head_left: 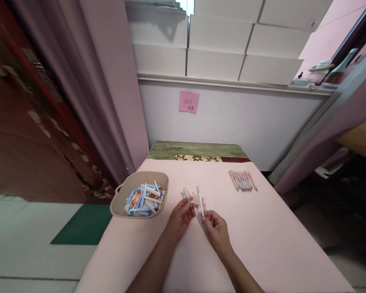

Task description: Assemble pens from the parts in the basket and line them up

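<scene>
Close together over the middle of the table are my two hands. My left hand (180, 219) is closed in a pinch around a pale, clear-looking pen (186, 192) that points up and away. A slim white pen (200, 200) stands up from my right hand (218, 230), gripped near its lower end between thumb and fingers. Just behind it shows a pinkish pen (204, 203); I cannot tell whether it is held or lying on the table. Between the hands are more pale pens (196, 199), partly hidden by the left fingers.
A beige basket (116, 207) full of blue, white and orange pens stands at the left on the pink-covered table (262, 244). A row of pinkish and grey pens (243, 181) lies side by side at the right. A pink note (189, 101) sticks to the wall behind.
</scene>
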`<state>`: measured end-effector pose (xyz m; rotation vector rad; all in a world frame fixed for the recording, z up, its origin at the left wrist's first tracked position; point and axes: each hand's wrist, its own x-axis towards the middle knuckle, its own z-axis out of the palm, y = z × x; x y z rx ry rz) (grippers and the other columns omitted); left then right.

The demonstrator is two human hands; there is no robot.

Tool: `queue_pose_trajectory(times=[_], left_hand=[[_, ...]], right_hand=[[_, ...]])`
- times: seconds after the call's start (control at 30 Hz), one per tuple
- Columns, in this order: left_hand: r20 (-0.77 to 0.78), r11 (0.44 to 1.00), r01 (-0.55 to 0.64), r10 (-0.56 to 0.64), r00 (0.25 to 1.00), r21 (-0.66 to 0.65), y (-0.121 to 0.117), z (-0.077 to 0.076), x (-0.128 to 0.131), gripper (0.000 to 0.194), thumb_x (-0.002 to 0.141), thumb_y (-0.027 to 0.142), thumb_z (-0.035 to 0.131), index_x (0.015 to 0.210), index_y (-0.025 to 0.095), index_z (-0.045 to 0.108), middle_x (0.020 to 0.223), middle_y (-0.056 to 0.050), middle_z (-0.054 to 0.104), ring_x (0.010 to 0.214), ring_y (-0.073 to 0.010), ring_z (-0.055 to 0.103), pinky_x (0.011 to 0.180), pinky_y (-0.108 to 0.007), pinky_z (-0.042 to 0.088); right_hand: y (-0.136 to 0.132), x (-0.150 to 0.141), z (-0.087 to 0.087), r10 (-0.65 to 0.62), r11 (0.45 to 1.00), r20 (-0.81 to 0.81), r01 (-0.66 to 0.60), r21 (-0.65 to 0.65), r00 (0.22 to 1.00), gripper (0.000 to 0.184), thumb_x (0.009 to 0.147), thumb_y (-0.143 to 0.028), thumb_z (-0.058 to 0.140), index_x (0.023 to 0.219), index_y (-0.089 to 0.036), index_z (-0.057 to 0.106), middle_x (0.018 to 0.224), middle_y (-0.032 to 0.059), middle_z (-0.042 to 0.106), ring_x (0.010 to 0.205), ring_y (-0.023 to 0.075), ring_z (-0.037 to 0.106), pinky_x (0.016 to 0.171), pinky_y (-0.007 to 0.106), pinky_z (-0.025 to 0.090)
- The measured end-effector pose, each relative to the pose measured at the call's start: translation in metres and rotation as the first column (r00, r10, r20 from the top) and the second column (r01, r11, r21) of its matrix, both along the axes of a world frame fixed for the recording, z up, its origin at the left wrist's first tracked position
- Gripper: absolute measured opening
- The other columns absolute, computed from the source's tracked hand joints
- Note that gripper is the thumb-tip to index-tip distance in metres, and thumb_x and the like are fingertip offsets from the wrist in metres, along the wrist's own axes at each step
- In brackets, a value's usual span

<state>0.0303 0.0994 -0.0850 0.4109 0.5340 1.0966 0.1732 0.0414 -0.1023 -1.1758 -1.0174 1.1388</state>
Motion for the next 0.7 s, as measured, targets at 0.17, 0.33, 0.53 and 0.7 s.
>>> queue_pose_trajectory(times=[0.17, 0.33, 0.53, 0.7], left_hand=[[0.009, 1.0, 0.003, -0.003, 1.0, 0.004, -0.0021, -0.0002, -0.0017, 0.025, 0.074, 0.013, 0.071, 0.098, 0.014, 0.066, 0.079, -0.005, 0.069, 0.065, -0.0096, 0.062, 0.064, -0.021, 0.052], [0.026, 1.0, -0.012, 0.012, 1.0, -0.001, -0.0019, -0.0015, -0.0019, 0.021, 0.076, 0.015, 0.07, 0.096, 0.012, 0.066, 0.078, -0.004, 0.069, 0.062, -0.0084, 0.062, 0.064, -0.02, 0.053], [0.044, 0.994, -0.11, 0.11, 0.993, -0.004, -0.0011, -0.006, 0.0002, 0.012, 0.079, 0.018, 0.068, 0.089, 0.014, 0.065, 0.089, -0.005, 0.071, 0.08, -0.0122, 0.067, 0.076, -0.024, 0.054], [0.035, 0.993, -0.12, 0.12, 0.992, -0.005, -0.0019, -0.0062, 0.0002, 0.011, 0.079, 0.016, 0.067, 0.09, 0.014, 0.065, 0.089, -0.006, 0.072, 0.08, -0.0122, 0.067, 0.075, -0.024, 0.054]], right_hand=[[-0.005, 0.003, -0.0016, -0.009, 1.0, 0.055, 0.008, 0.019, 0.998, 0.025, 0.081, -0.041, 0.063, 0.086, -0.016, 0.062, 0.066, -0.0021, 0.055, 0.057, 0.0103, 0.043, 0.054, 0.021, 0.035], [-0.0045, 0.0033, -0.0006, 0.021, 1.0, 0.097, -0.023, 0.019, 0.995, 0.025, 0.082, -0.04, 0.06, 0.086, -0.016, 0.061, 0.06, -0.0044, 0.048, 0.052, 0.0088, 0.035, 0.05, 0.021, 0.029], [-0.0094, 0.0018, 0.0039, -0.019, 0.997, 0.268, -0.003, 0.083, 0.963, 0.021, 0.082, -0.036, 0.056, 0.073, -0.016, 0.06, 0.053, -0.0056, 0.039, 0.051, 0.0089, 0.03, 0.047, 0.021, 0.024], [-0.0104, 0.0009, 0.0071, -0.019, 0.998, 0.292, 0.001, 0.061, 0.956, 0.019, 0.079, -0.035, 0.056, 0.069, -0.018, 0.058, 0.052, -0.0061, 0.036, 0.05, 0.0094, 0.03, 0.047, 0.021, 0.024]])
